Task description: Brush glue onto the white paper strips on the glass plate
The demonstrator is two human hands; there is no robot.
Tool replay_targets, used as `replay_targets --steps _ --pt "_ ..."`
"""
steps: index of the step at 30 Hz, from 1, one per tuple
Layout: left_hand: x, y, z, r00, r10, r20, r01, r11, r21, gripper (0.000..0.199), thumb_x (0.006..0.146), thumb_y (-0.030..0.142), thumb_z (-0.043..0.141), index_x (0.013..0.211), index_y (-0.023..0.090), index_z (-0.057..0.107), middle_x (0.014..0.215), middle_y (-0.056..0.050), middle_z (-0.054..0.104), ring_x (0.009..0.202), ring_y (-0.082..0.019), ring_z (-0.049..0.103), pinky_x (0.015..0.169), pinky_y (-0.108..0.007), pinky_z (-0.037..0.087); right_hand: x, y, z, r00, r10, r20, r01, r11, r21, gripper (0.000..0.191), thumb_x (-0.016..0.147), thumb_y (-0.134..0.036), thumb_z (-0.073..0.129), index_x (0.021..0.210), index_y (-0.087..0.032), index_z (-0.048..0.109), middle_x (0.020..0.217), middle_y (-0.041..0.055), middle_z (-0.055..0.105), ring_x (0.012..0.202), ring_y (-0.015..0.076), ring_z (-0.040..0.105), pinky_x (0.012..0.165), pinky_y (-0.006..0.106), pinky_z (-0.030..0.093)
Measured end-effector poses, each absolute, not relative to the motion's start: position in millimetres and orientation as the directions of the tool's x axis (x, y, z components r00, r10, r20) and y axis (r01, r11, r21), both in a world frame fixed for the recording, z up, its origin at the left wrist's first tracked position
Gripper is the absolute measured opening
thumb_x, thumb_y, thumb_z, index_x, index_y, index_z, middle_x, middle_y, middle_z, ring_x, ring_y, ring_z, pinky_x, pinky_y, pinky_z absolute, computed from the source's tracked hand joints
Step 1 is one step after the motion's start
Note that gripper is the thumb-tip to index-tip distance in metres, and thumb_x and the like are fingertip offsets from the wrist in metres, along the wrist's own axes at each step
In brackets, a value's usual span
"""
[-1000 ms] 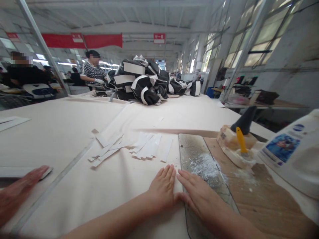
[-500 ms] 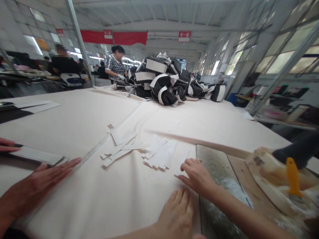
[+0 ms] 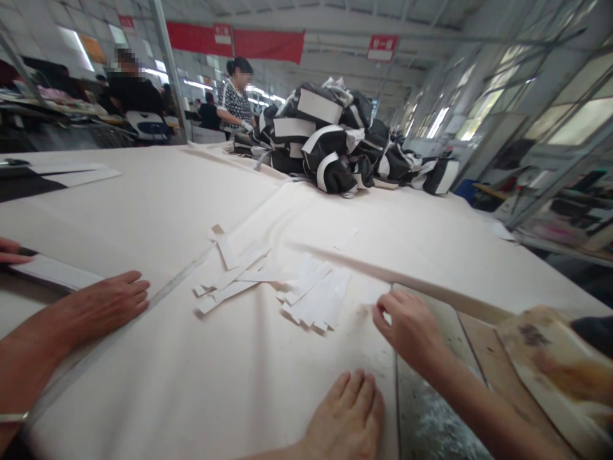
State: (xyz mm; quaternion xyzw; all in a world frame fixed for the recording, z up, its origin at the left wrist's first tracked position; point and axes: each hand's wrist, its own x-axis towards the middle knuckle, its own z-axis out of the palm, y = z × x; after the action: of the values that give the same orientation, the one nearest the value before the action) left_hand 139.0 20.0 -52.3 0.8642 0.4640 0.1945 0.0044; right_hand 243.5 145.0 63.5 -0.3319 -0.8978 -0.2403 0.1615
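Note:
My left hand (image 3: pixel 348 418) lies palm down on the pale table cover (image 3: pixel 230 396), fingers stretched forward and close together; nothing shows in it. Past it, my right hand (image 3: pixel 410 326) is closed in a pinch, thumb and forefinger making a small loop beside a smeared board (image 3: pixel 431 409). Something thin and pale is near its fingertips, too faint to make out. To the left of my right hand, several white strips (image 3: pixel 313 294) are fanned out, and more strips (image 3: pixel 234 275) lie scattered and overlapping farther left.
On the left, a co-worker's hand (image 3: pixel 112 297) rests near a black-and-white strip piece (image 3: pixel 62 271). Scissors (image 3: pixel 14 163) lie behind it. A stained container (image 3: pixel 550 358) stands at right. A heap of black-and-white sewn pieces (image 3: pixel 330 140) is at the back, with a person (image 3: pixel 234 99) beside it.
My right hand has gone from loosely spread fingers to a pinch. The co-worker's near hand has curled and turned on the strip piece. The view has shifted, so the yellow-handled tool is gone from sight.

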Motion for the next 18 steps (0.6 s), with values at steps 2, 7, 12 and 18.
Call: replay_targets --steps 2,7,12,18 --pt "140 20 -56 0.496 0.788 0.365 0.803 -0.576 0.155 0.048 0.095 0.035 0.023 0.129 0.006 0.042 0.133 -0.016 0.043 0.122 -0.03 0.041 0.098 -0.04 0.037 242 158 87 -0.679 0.489 0.548 0.716 0.608 0.343 0.019 0.083 -0.021 0.048 0.065 -0.017 0.053 0.067 0.0038 0.053 0.066 0.0176 0.047 0.066 0.03 0.031" --pt "142 22 -67 0.486 0.736 0.471 0.815 -0.576 0.06 0.044 0.095 0.035 0.025 0.123 0.008 0.046 0.127 -0.014 0.051 0.116 -0.029 0.048 0.094 -0.039 0.043 214 166 117 -0.639 0.369 0.675 0.754 0.476 0.453 0.019 0.084 -0.023 0.048 0.066 -0.017 0.054 0.069 0.005 0.053 0.071 0.0197 0.046 0.067 0.031 0.029" --pt "146 25 -82 0.429 0.67 0.607 0.848 -0.529 -0.015 0.036 0.093 0.028 0.032 0.12 0.011 0.048 0.123 -0.012 0.055 0.114 -0.027 0.051 0.093 -0.037 0.044 171 162 110 -0.748 0.244 0.617 0.641 0.507 0.576 0.02 0.087 -0.019 0.045 0.07 -0.017 0.055 0.071 0.0062 0.053 0.075 0.0215 0.043 0.072 0.034 0.027" --pt "154 32 -102 0.318 0.532 0.785 0.889 -0.456 -0.052 0.03 0.09 0.026 0.035 0.111 0.014 0.055 0.114 -0.01 0.061 0.109 -0.024 0.054 0.094 -0.035 0.042 134 169 113 -0.757 0.16 0.634 0.606 0.534 0.59 0.019 0.089 -0.018 0.043 0.075 -0.016 0.057 0.076 0.0077 0.053 0.078 0.0234 0.044 0.075 0.036 0.029"
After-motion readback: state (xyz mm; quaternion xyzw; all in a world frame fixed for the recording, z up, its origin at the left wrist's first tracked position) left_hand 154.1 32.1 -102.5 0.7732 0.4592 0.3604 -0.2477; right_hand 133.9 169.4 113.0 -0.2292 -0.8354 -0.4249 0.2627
